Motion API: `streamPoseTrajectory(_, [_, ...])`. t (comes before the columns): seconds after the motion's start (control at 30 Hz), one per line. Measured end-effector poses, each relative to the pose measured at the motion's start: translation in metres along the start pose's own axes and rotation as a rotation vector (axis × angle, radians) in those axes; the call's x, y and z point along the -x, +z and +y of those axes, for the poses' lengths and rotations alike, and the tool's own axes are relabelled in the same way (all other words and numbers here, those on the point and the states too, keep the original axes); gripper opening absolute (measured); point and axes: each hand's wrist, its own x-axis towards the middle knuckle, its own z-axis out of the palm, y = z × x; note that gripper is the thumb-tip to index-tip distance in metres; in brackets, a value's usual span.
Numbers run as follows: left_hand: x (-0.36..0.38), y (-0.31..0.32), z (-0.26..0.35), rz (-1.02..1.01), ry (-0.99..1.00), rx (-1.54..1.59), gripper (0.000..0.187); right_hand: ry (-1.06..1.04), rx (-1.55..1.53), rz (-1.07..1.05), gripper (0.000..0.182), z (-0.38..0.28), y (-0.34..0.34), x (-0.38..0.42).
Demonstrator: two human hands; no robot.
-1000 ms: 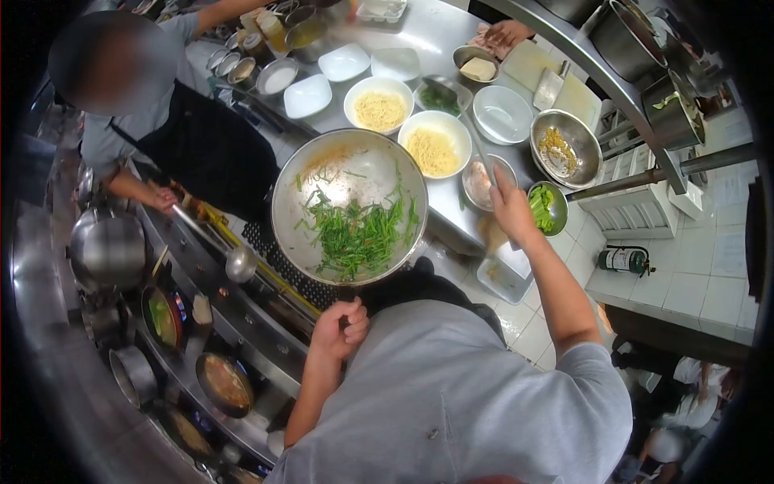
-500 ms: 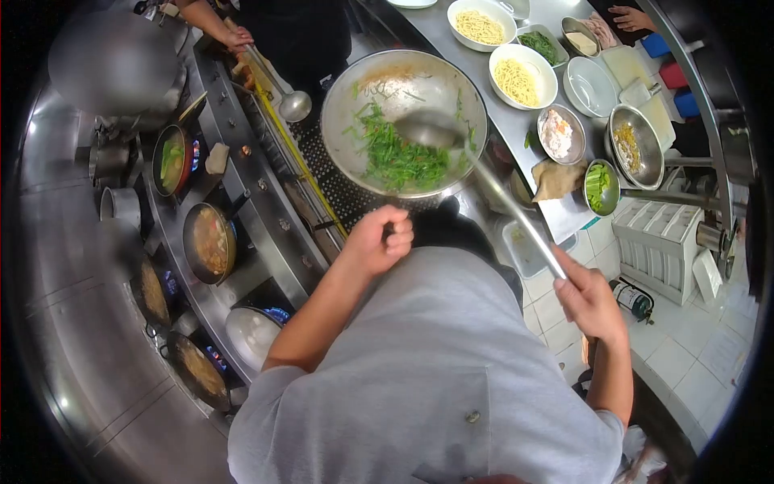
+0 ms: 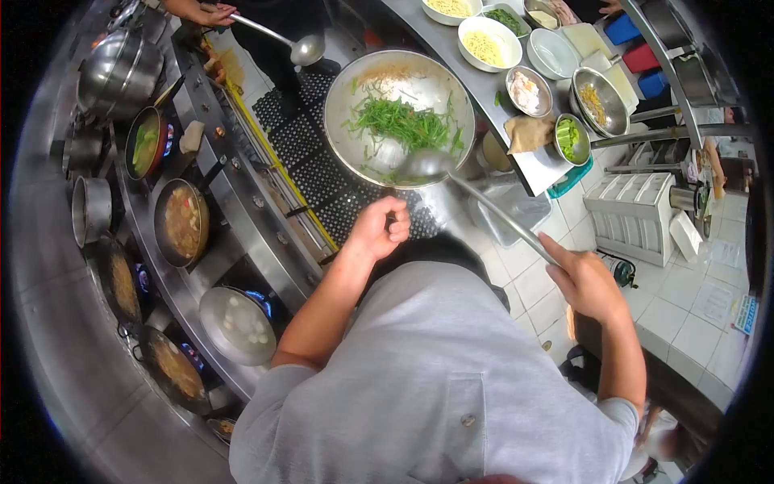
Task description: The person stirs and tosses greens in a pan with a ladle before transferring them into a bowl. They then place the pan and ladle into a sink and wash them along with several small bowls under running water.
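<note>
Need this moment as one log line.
left hand: closed, apparently holding wok | right hand: gripping ladle handle | ladle: head inside wok | greens: in wok

Wide, round metal wok (image 3: pixel 427 78), silvery inside with a brownish stain along its far wall, open side up, above a black floor mat (image 3: pixel 282 121). Across its middle, a loose heap of bright green cut greens (image 3: pixel 403 121), stray strips scattered toward the rim. At the near right, a metal ladle (image 3: pixel 500 213), bowl inside the wok, long straight handle slanting outward past the rim.
</note>
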Motion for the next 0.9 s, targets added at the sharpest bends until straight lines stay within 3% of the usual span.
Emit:
streamPoseTrajectory(0.17, [0.001,-0.002,-0.036,-0.029,-0.027,0.008,0.022,-0.016,0.355,0.102,0.062,0.053,0.044,-0.003])
streamPoseTrajectory(0.3, [0.012,0.001,-0.075,-0.1,-0.056,-0.014,0.021,-0.044,0.366,0.232,0.062,0.089,0.089,-0.023])
streamPoseTrajectory(0.47, [0.025,0.043,-0.12,-0.064,0.072,0.02,0.014,-0.089,-0.115,0.512,0.061,0.104,0.117,0.012])
streamPoseTrajectory(0.57, [0.026,0.077,-0.134,-0.102,0.252,-0.146,0.006,-0.052,-0.334,0.649,0.06,0.089,0.123,0.012])
streamPoseTrajectory(0.63, [0.039,0.122,-0.147,0.032,0.37,-0.229,0.009,-0.09,-0.514,0.731,0.058,0.078,0.128,0.004])
streamPoseTrajectory(0.7, [0.032,0.141,-0.161,0.079,0.494,-0.3,0.016,-0.078,-0.884,0.646,0.06,0.054,0.134,-0.002])
streamPoseTrajectory(0.77, [0.017,0.147,-0.168,0.096,0.488,-0.3,0.019,-0.063,-1.236,0.473,0.059,0.02,0.128,0.002])
streamPoseTrajectory(0.83, [0.004,0.136,-0.169,0.118,0.509,-0.321,0.012,-0.127,-1.351,0.342,0.06,0.028,0.135,0.0])
streamPoseTrajectory(0.9, [-0.006,0.116,-0.161,0.079,0.459,-0.25,0.01,-0.038,-1.624,-0.065,0.056,0.037,0.126,0.008])
